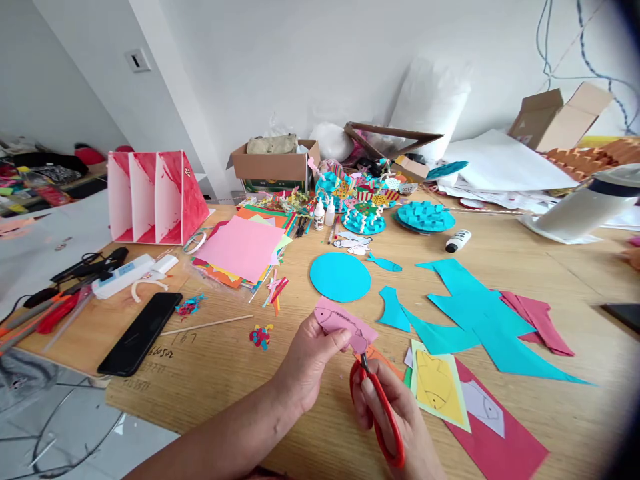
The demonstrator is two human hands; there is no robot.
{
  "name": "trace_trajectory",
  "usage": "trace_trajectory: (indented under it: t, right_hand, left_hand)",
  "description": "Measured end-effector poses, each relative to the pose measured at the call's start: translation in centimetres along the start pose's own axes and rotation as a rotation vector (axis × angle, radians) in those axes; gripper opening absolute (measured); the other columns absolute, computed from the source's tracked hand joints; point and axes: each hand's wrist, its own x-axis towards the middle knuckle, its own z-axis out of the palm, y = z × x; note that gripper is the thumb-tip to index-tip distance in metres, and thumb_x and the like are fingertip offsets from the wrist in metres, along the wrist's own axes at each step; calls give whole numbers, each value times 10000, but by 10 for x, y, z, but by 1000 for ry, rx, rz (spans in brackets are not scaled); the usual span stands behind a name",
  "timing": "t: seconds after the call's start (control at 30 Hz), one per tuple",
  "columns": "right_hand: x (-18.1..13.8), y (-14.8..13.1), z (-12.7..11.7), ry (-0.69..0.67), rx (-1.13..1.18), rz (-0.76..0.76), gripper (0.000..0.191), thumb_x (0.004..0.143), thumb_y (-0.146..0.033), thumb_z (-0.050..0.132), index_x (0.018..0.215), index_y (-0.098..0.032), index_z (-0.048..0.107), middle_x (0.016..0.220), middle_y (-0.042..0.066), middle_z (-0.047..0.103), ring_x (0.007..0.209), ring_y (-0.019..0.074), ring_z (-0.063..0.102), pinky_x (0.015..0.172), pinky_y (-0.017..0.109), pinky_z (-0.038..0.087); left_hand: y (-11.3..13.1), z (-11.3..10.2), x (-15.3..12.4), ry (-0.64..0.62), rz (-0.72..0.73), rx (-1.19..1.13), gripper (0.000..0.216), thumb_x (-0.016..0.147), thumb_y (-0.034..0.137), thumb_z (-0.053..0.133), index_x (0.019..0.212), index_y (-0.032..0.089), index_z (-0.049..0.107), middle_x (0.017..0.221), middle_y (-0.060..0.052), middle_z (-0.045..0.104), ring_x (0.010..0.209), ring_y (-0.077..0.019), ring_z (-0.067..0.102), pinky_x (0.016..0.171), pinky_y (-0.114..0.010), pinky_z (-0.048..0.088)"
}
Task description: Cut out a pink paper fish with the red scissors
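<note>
My left hand (313,360) pinches a pink paper piece (343,323) with a fish outline drawn on it, held just above the wooden table (210,373). My right hand (395,417) grips red-handled scissors (383,407), whose blades meet the lower right edge of the pink paper. A yellow sheet with a drawn fish (437,383) lies right beside the scissors, on a red sheet (495,433). A turquoise paper circle (340,277) and turquoise offcuts (475,320) lie beyond my hands.
A stack of coloured paper (243,250) topped by a pink sheet sits left of centre. A black phone (140,332), glue bottles (320,215), a red-and-white paper stand (155,197), cardboard boxes (275,165) and finished paper crafts (425,217) crowd the back.
</note>
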Motion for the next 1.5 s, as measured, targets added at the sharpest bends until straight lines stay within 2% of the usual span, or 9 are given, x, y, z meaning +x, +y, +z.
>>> trace_trajectory:
  t: [0.27, 0.5, 0.83, 1.13, 1.5]
  right_hand:
    - [0, 7, 6, 62, 97, -9, 316, 796, -487, 536, 677, -210, 442, 542, -56, 422, 472, 98, 367, 451, 213, 298]
    - [-3, 6, 7, 52, 141, -34, 296, 807, -478, 525, 707, -208, 460, 526, -59, 418, 468, 100, 366, 451, 217, 275]
    - [-5, 8, 6, 80, 172, -64, 276, 815, -445, 539, 712, -206, 446, 524, -67, 414, 459, 84, 345, 446, 203, 255]
    - [-4, 10, 5, 90, 191, -53, 270, 817, -422, 554, 694, -198, 468, 523, -63, 428, 468, 78, 355, 454, 203, 243]
    - [-5, 10, 3, 98, 162, -49, 277, 804, -433, 568, 691, -191, 491, 519, -63, 427, 464, 75, 359, 453, 195, 254]
  left_hand:
    - [-8, 8, -2, 19, 5, -53, 85, 688, 218, 640, 738, 160, 602, 697, 8, 615, 687, -119, 524, 706, -244, 392]
    - [-10, 11, -5, -13, -34, -19, 88, 693, 208, 610, 639, 140, 622, 606, 9, 566, 634, -119, 498, 661, -233, 388]
    - [-11, 14, -8, 4, -55, 2, 98, 721, 181, 570, 685, 109, 626, 622, -6, 544, 619, -105, 480, 598, -211, 399]
    - [-9, 20, -11, 7, -121, -53, 106, 709, 240, 581, 691, 137, 600, 579, 21, 514, 476, -88, 451, 435, -198, 359]
    - [-11, 21, -11, 34, -85, -50, 102, 685, 236, 603, 664, 136, 593, 597, 7, 541, 539, -101, 484, 537, -218, 397]
